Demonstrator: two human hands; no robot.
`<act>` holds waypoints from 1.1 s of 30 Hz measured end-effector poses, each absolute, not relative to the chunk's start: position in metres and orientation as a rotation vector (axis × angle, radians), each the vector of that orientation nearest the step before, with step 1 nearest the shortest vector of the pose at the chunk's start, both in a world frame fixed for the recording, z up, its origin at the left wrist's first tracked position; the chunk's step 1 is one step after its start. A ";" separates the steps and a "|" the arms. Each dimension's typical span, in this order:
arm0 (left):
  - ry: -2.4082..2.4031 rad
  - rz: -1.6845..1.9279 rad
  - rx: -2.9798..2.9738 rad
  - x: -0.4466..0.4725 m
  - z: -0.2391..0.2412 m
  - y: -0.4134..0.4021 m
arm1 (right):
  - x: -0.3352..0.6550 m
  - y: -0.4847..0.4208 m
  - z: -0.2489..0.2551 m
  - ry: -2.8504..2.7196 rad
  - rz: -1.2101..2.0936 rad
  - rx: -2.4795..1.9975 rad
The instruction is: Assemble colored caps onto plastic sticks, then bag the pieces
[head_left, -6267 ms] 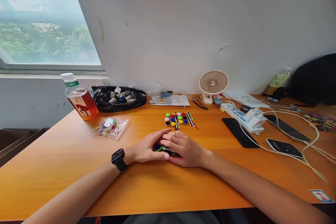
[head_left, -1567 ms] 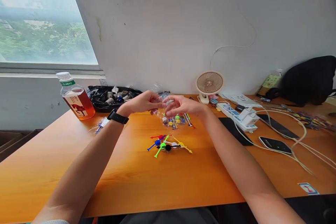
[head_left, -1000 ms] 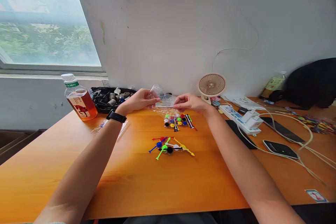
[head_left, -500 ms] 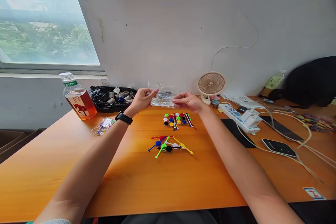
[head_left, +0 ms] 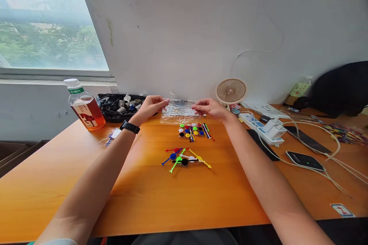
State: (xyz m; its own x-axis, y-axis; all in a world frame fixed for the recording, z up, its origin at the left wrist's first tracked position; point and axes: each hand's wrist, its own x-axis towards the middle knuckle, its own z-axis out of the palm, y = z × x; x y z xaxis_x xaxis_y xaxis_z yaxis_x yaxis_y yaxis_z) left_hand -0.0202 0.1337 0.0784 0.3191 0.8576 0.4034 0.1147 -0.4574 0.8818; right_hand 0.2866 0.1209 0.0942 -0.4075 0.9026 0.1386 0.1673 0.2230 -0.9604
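The person's left hand (head_left: 151, 106), with a black smartwatch (head_left: 130, 127) on its wrist, and right hand (head_left: 209, 107) are stretched out over the far part of the orange wooden desk (head_left: 161, 203), close to the white wall. Between them they hold a clear crinkled plastic bag (head_left: 179, 109) pulled flat. The left grip pinches the bag's left edge between thumb and fingertips, and the right grip pinches its right edge the same way. The bag sits low over the desk, and whether its lower edge touches the wood cannot be told. Just in front of it lies a tidy group of small coloured plastic discs and thin sticks (head_left: 194, 131), and nearer the person lies a looser heap of coloured stick-and-disc pieces (head_left: 185, 158), well apart from both hands. To the left stand a clear bottle of amber drink with a white cap (head_left: 83, 105) and a black plastic bag holding small grey rolls (head_left: 126, 106), with a small clear packet of coloured bits (head_left: 113, 136) in front of them. To the right are a beige desk fan (head_left: 231, 92), a white power strip (head_left: 263, 126) with plugs and pale cables, a black phone lying flat (head_left: 263, 144) and a second phone showing a green light (head_left: 304, 160).
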 end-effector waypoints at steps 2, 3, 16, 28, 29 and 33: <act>0.873 1.191 1.826 -0.025 0.081 0.132 | 0.288 0.119 0.097 -1.782 1.249 -0.989; 0.867 1.175 1.840 -0.027 0.082 0.131 | 0.289 0.117 0.098 -1.804 1.257 -0.985; 0.796 0.957 1.940 -0.054 0.097 0.129 | 0.294 0.108 0.110 -1.911 1.061 -0.979; 0.375 0.390 1.823 -0.025 0.082 0.120 | 0.243 0.070 0.124 -2.104 0.735 -0.822; 0.353 0.347 1.808 -0.022 0.082 0.118 | 0.240 0.067 0.124 -2.103 0.687 -0.821; 0.265 0.239 1.746 -0.016 0.087 0.109 | 0.234 0.061 0.127 -2.060 0.579 -0.811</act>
State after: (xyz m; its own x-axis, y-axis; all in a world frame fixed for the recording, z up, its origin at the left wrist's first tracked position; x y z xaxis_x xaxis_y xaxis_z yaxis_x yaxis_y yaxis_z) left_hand -0.0162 0.1093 0.0868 0.9514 0.3075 0.0138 0.0450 -0.1834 0.9820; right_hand 0.2344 0.0614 0.1271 -0.4494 0.7195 0.5296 0.3379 0.6856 -0.6448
